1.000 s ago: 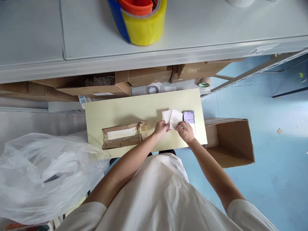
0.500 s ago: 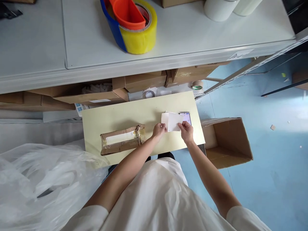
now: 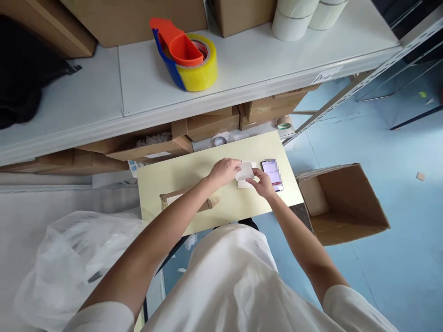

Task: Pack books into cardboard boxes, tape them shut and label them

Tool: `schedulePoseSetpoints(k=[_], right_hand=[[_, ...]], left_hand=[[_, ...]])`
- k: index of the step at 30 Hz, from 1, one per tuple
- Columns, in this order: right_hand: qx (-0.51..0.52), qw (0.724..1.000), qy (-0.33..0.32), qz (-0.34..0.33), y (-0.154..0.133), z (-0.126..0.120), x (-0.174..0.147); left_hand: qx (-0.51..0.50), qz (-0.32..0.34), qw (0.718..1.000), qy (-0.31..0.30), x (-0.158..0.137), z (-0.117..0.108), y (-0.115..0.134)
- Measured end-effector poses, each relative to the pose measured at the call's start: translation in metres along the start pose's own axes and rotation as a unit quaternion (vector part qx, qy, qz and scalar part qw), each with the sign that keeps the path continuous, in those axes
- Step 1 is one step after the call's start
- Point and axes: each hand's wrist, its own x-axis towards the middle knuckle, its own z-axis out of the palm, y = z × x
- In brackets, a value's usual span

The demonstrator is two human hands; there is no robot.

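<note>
Over the small pale-yellow table (image 3: pixel 224 207), my left hand (image 3: pixel 224 171) and my right hand (image 3: pixel 262 182) pinch a small white paper slip (image 3: pixel 245 170) between them, one at each side. More white paper shows just behind and below it, and I cannot tell whether that is held or lies on the table. A phone (image 3: pixel 272 174) with a lit screen lies right of my right hand. Left of the hands, a taped cardboard package (image 3: pixel 204 205) with a white label lies partly hidden under my left forearm.
An open cardboard box (image 3: pixel 346 205) stands on the floor to the right. Across the front runs a grey shelf (image 3: pixel 249 64) with a tape dispenser (image 3: pixel 195 62) and white rolls (image 3: pixel 292 20). Cardboard boxes (image 3: pixel 211 124) fill the shelf below. Clear plastic wrap (image 3: pixel 79 249) is heaped at the left.
My left hand has turned over the paper, and the slip now sits higher and more folded or overlapped. The phone is more exposed. My view has shifted, showing more of the shelf.
</note>
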Motion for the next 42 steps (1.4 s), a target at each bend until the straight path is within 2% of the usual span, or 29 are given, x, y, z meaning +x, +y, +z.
schedulePoseSetpoints(k=[2,4,5,7,10,12,16,20,24,28,30,32,35,38,42], right_hand=[[-0.046,0.999,-0.006,-0.007,0.002,0.002,0.002],[-0.085,0.996,0.002,-0.015,0.003,0.004,0.004],[-0.098,0.995,0.007,-0.024,0.003,0.005,0.005],[-0.121,0.991,0.015,-0.047,0.002,0.008,0.007],[-0.157,0.984,0.012,-0.083,0.0,0.013,0.01],[-0.16,0.983,0.005,-0.093,0.0,0.016,0.01],[-0.111,0.989,-0.014,-0.101,0.006,0.015,0.008],[-0.098,0.987,-0.028,-0.127,0.014,0.009,0.009],[-0.094,0.99,-0.029,-0.1,0.026,0.011,0.014],[-0.192,0.981,-0.028,-0.008,0.045,0.024,0.017],[-0.266,0.963,-0.006,0.044,0.054,0.032,0.018],[-0.324,0.944,0.002,0.068,0.061,0.039,0.018],[-0.376,0.926,-0.008,0.039,0.068,0.045,0.017],[-0.394,0.919,-0.008,0.002,0.07,0.045,0.015],[-0.393,0.919,-0.039,0.003,0.067,0.045,0.009]], left_hand=[[0.007,-0.007,1.0,0.012,-0.002,-0.005,-0.006],[0.037,-0.013,0.998,0.056,-0.007,-0.008,-0.007],[0.062,-0.002,0.995,0.083,-0.01,-0.009,-0.005],[0.115,0.066,0.985,0.108,-0.013,-0.007,0.002],[0.165,0.191,0.966,0.053,-0.013,0.001,0.014],[0.191,0.202,0.96,0.017,-0.008,0.007,0.019],[0.212,0.161,0.964,0.009,0.002,0.008,0.014],[0.237,0.15,0.96,0.017,0.01,0.004,0.008],[0.28,0.151,0.948,-0.003,0.015,0.009,0.002],[0.276,0.073,0.958,-0.034,0.016,0.023,-0.014],[0.263,0.013,0.963,-0.063,0.016,0.032,-0.024],[0.241,-0.032,0.965,-0.098,0.015,0.04,-0.034],[0.212,-0.063,0.967,-0.128,0.015,0.051,-0.043],[0.186,-0.072,0.971,-0.13,0.015,0.059,-0.046],[0.138,-0.09,0.979,-0.121,0.015,0.067,-0.048]])
